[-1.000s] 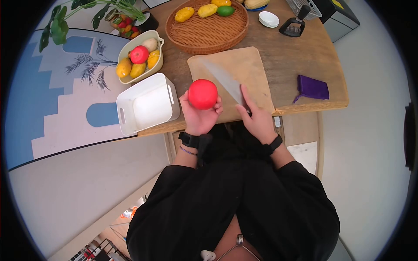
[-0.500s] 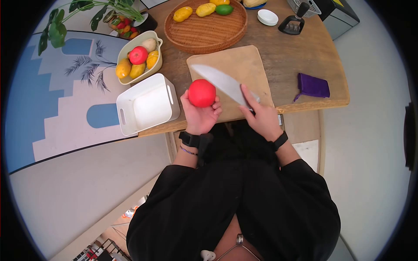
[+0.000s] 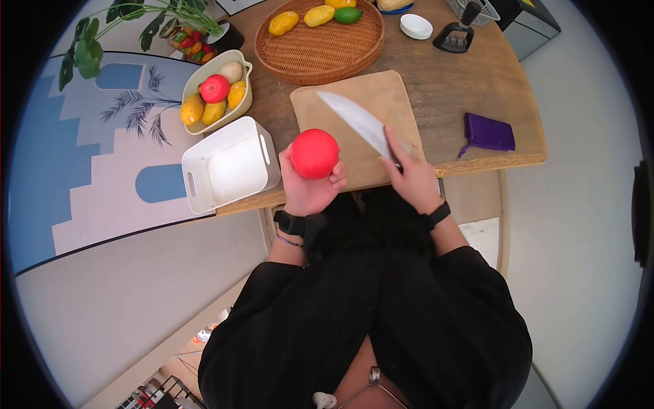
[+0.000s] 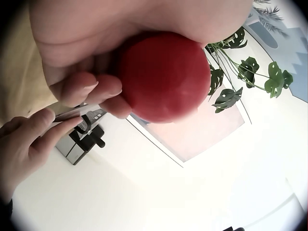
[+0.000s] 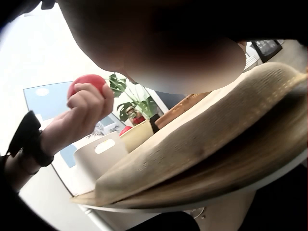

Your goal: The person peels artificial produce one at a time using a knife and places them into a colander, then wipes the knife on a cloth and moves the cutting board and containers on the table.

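Observation:
A round red fruit [image 3: 315, 154] rests in my left hand [image 3: 310, 191], its fingers curled round the underside, above the near left part of a brown mat [image 3: 368, 102]. In the left wrist view the same red fruit [image 4: 163, 78] sits against the palm. My right hand [image 3: 414, 183] grips a knife [image 3: 355, 121] by its handle, index finger laid along the blade's back. The blade points away and to the left over the mat, apart from the fruit. In the right wrist view, the left hand [image 5: 79, 113] holds the fruit [image 5: 88, 84] up.
Left of the mat stand a white bin [image 3: 235, 167] and a cream basket of fruit [image 3: 246, 102]. A round wicker tray [image 3: 320, 58] lies behind. A purple pouch [image 3: 489, 133], white dishes [image 3: 415, 26] and a black-handled tool [image 3: 453, 37] are on the right.
The knife and right hand have shifted a little to the right, and the blade has swung away from the fruit. The left hand still holds the fruit, slightly lower in view.

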`<state>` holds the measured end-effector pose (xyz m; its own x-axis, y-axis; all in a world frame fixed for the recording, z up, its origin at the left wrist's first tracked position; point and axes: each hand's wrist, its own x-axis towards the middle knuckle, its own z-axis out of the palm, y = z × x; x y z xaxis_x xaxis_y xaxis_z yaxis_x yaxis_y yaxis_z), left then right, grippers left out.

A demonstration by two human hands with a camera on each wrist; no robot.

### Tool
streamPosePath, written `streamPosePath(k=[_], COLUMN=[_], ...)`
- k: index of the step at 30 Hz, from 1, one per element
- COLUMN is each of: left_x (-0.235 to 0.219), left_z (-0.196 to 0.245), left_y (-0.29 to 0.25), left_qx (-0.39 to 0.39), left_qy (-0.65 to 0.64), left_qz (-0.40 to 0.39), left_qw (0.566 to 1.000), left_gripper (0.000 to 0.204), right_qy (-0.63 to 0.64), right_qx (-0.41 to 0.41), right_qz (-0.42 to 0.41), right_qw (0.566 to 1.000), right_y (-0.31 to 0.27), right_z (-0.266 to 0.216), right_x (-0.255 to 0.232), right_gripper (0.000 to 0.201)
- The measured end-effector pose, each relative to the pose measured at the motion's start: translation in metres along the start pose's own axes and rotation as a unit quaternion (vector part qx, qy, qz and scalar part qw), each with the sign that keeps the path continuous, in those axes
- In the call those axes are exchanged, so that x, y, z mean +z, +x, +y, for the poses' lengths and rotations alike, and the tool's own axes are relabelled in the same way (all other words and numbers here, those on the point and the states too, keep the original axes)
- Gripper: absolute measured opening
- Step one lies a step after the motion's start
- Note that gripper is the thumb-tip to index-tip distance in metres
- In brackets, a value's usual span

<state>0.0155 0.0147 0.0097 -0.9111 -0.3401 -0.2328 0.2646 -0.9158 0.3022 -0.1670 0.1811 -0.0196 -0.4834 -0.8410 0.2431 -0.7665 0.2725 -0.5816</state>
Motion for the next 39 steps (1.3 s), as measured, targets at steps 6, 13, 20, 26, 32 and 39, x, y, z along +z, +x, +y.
streamPosePath(k=[6,13,20,26,32,39], left_x=[-0.003,-0.015,0.005,0.001,0.008,0.023], left_z=[-0.005,-0.008,-0.018,-0.026,-0.016,-0.02], left_y=[0.0,0.003,0.003,0.006,-0.003,0.003], left_qx=[-0.014,-0.033,0.034,0.036,-0.038,-0.05], left_qy=[-0.053,-0.013,-0.04,-0.08,-0.048,-0.073], left_qz=[0.001,-0.013,0.066,-0.008,0.002,-0.004], left_qw=[0.998,0.999,0.996,0.996,0.998,0.996], left_gripper=[0.083,0.082,0.079,0.066,0.083,0.082], right_qy=[0.106,-0.017,-0.008,-0.006,0.097,0.1], right_qx=[-0.057,-0.17,-0.183,-0.157,0.024,-0.086], right_qz=[0.012,-0.03,-0.024,-0.086,0.017,-0.066], right_qw=[0.993,0.985,0.983,0.984,0.995,0.989], right_y=[-0.004,-0.008,-0.005,-0.008,0.0,-0.002], right_z=[-0.024,-0.026,-0.037,-0.046,-0.015,-0.032], right_x=[-0.023,-0.013,-0.017,-0.014,-0.003,-0.036], right_gripper=[0.068,0.065,0.066,0.069,0.069,0.067])
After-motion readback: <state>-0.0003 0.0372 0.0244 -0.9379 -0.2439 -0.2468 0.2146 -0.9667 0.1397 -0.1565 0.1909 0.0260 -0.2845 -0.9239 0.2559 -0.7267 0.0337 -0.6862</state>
